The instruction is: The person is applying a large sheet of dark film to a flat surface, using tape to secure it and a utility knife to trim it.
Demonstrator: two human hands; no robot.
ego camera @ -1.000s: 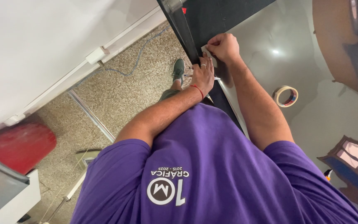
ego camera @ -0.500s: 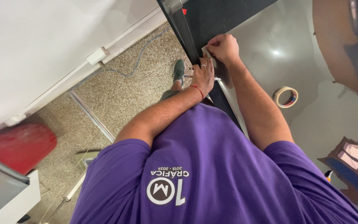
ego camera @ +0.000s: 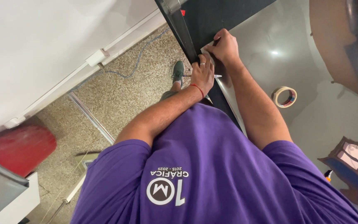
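**Thin grey sheet pinched at its corner on the table's edge**

Where the glossy grey sheet (ego camera: 270, 45) meets the near edge of the table (ego camera: 228, 12), both hands work at one corner of it. The sheet lies flat across the dark top and mirrors the ceiling light, so it is likely thin, light and smooth: a flexible film or print that would bend readily, crease if folded sharply, and slide under dry fingers. The corner and the long edge beside the black rail (ego camera: 183, 29) look like the safest places to take hold, gripping between thumb and fingertips rather than pressing on the middle.

The right hand (ego camera: 225, 46) is curled, its fingers drawn together on the sheet's corner; what exactly lies under them cannot be told. The left hand (ego camera: 203, 74), with a ring and a red cord at the wrist, is closed too, resting against the table's edge just below the right, touching or nearly touching it. A slim, pale, pointed tool (ego camera: 217, 76) shows just beside the left hand; whether that hand grips it is not clear.

A roll of tape (ego camera: 284, 96) lies further along the sheet, well apart from both hands.
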